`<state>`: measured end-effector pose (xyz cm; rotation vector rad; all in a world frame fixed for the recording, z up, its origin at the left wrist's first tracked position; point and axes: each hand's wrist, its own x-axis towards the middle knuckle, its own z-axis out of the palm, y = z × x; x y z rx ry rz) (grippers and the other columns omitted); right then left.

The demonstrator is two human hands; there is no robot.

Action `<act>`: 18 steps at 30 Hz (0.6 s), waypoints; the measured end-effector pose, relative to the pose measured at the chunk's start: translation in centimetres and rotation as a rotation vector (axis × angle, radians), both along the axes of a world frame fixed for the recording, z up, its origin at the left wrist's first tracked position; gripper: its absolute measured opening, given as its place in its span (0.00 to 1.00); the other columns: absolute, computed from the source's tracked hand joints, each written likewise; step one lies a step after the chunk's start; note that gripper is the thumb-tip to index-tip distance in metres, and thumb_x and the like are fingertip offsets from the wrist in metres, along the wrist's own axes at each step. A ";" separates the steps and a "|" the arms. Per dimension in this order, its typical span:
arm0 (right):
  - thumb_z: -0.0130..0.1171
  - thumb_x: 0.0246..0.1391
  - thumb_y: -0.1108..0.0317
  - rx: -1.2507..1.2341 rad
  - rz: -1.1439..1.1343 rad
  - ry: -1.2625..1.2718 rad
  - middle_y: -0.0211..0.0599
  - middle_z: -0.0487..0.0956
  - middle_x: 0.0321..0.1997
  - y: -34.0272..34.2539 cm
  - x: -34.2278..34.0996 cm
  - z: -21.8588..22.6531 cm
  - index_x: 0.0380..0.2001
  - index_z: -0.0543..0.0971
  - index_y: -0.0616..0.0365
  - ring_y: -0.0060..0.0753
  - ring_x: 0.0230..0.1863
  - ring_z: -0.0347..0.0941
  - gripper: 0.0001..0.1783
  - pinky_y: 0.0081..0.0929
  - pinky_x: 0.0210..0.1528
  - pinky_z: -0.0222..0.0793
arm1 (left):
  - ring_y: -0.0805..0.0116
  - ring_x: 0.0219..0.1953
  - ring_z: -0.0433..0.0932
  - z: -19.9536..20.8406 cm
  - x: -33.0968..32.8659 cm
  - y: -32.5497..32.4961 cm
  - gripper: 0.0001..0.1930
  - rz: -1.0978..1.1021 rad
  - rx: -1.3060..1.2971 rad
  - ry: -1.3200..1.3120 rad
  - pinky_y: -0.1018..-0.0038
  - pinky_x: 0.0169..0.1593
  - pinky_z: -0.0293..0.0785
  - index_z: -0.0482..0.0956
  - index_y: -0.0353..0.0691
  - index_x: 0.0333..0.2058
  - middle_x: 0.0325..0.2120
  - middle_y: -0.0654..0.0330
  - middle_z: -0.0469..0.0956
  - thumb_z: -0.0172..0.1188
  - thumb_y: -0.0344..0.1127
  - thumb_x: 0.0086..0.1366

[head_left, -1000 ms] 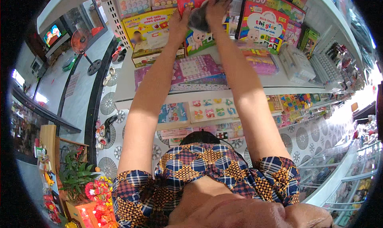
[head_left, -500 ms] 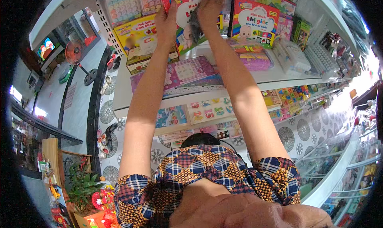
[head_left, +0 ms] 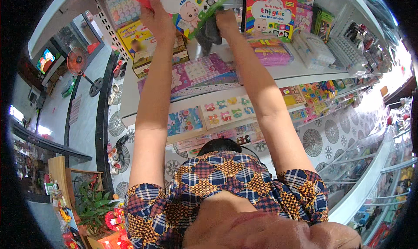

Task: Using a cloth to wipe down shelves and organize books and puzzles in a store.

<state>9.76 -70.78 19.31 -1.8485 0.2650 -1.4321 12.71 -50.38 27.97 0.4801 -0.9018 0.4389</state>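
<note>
At the top of the head view my left hand [head_left: 157,21] grips a red children's picture book [head_left: 193,9] with a cartoon baby on its cover. The book is raised and tilted, its upper part cut off by the frame. My right hand [head_left: 227,23] is closed around a dark grey cloth [head_left: 210,39], which hangs below the book's right corner. Beneath my left forearm stands a yellow flash card box [head_left: 138,42]. Purple booklets [head_left: 202,70] lie on the white shelf between my forearms. A similar red book [head_left: 271,14] leans upright to the right.
Right of my arm lie a purple plastic-wrapped pack [head_left: 271,52] and clear-wrapped white packs [head_left: 312,48]. A lower shelf holds number puzzle boards [head_left: 228,111]. A floor fan [head_left: 77,59] and shoes [head_left: 114,157] are on the left, with a glass display case [head_left: 352,162] at the right.
My left hand has lifted the book up and to the left, tilting it. The right hand, with the cloth, has come away from the book's front and moved lower.
</note>
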 end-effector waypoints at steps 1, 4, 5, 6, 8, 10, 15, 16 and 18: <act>0.49 0.42 0.72 -0.090 0.198 -0.028 0.58 0.73 0.29 -4.2 -2.1 -0.6 0.30 0.72 0.70 0.58 0.37 0.68 0.12 0.42 0.39 0.63 | 0.78 0.26 0.71 0.8 -1.2 -2.2 0.12 0.041 0.074 -0.018 0.80 0.30 0.69 0.67 0.36 0.29 0.27 0.65 0.73 0.52 0.41 0.60; 0.52 0.43 0.65 0.035 0.039 0.244 0.53 0.74 0.33 7.3 -5.8 2.9 0.34 0.73 0.66 0.47 0.37 0.71 0.17 0.36 0.36 0.64 | 0.72 0.30 0.73 -2.3 5.8 2.6 0.18 0.229 0.207 0.041 0.76 0.35 0.70 0.68 0.36 0.38 0.29 0.60 0.74 0.56 0.44 0.56; 0.51 0.44 0.64 0.059 0.000 0.186 0.53 0.74 0.34 5.4 -7.9 2.7 0.36 0.73 0.66 0.47 0.36 0.71 0.18 0.35 0.36 0.64 | 0.72 0.30 0.73 -1.9 4.7 1.6 0.18 0.214 0.203 0.042 0.76 0.35 0.70 0.68 0.36 0.38 0.29 0.60 0.74 0.56 0.44 0.56; 0.51 0.46 0.62 0.084 -0.037 0.130 0.54 0.74 0.34 3.9 -10.1 2.3 0.37 0.73 0.66 0.47 0.36 0.72 0.19 0.34 0.36 0.64 | 0.60 0.32 0.72 -1.2 2.9 0.9 0.19 0.266 0.324 0.074 0.70 0.37 0.68 0.69 0.33 0.37 0.30 0.52 0.73 0.51 0.46 0.58; 0.51 0.47 0.63 0.033 -0.240 0.062 0.49 0.76 0.33 1.6 -14.3 1.9 0.36 0.73 0.67 0.42 0.31 0.72 0.17 0.31 0.35 0.64 | 0.48 0.29 0.72 -0.9 2.1 -0.7 0.20 0.717 0.329 0.041 0.63 0.33 0.66 0.70 0.29 0.34 0.24 0.46 0.74 0.49 0.46 0.59; 0.52 0.47 0.65 0.222 -0.124 -0.026 0.40 0.76 0.32 1.5 -18.2 1.5 0.36 0.73 0.67 0.31 0.29 0.70 0.16 0.25 0.34 0.64 | 0.48 0.28 0.72 -1.5 4.6 -2.1 0.20 0.788 0.436 0.023 0.64 0.31 0.67 0.70 0.29 0.34 0.24 0.46 0.74 0.50 0.46 0.58; 0.50 0.50 0.69 0.299 -0.093 -0.121 0.32 0.75 0.30 -0.2 -25.4 -1.6 0.37 0.73 0.65 0.22 0.29 0.67 0.13 0.19 0.32 0.63 | 0.56 0.27 0.73 -1.3 2.2 -4.6 0.18 0.537 0.357 0.020 0.67 0.32 0.68 0.70 0.30 0.36 0.25 0.46 0.75 0.51 0.43 0.58; 0.50 0.50 0.68 0.374 -0.065 -0.186 0.32 0.74 0.29 0.0 -25.9 -1.9 0.38 0.73 0.65 0.22 0.29 0.67 0.13 0.20 0.32 0.63 | 0.56 0.27 0.73 -1.5 3.1 -5.0 0.18 0.545 0.353 0.020 0.67 0.32 0.68 0.70 0.30 0.36 0.25 0.46 0.75 0.51 0.43 0.58; 0.50 0.51 0.68 0.453 -0.014 -0.249 0.31 0.74 0.29 0.3 -26.5 -2.5 0.38 0.72 0.65 0.22 0.29 0.67 0.14 0.21 0.31 0.63 | 0.60 0.28 0.73 -2.3 5.9 -6.0 0.17 0.524 0.394 0.019 0.68 0.32 0.68 0.70 0.30 0.37 0.26 0.47 0.75 0.52 0.41 0.58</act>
